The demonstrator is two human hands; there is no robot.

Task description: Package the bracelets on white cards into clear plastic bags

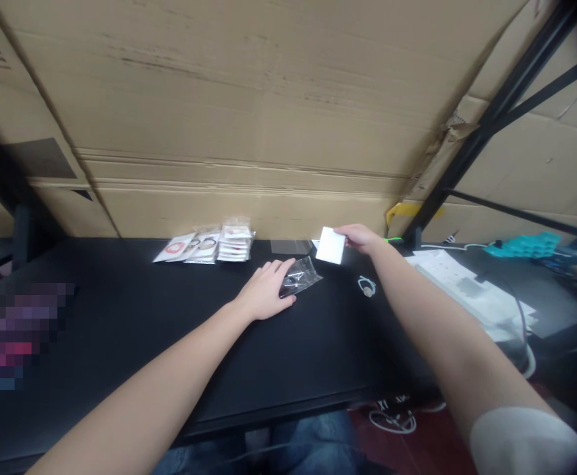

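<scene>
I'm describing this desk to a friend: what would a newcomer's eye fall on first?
Probably the bright white card in the right hand, toward the back of the black desk. Next, the left hand on a clear bag, with stacked packets farther back and left.

Our left forearm (pixel 179 369) slants in from the lower left | we hold our left hand (pixel 264 290) palm down, thumb (pixel 287 303) spread away from the fingers (pixel 274 266) | our right forearm (pixel 429 307) reaches up from the lower right | our right hand (pixel 361 237) points inward, closed in what looks like a pinch, fingertips (pixel 339 230) too blurred to be sure
</scene>
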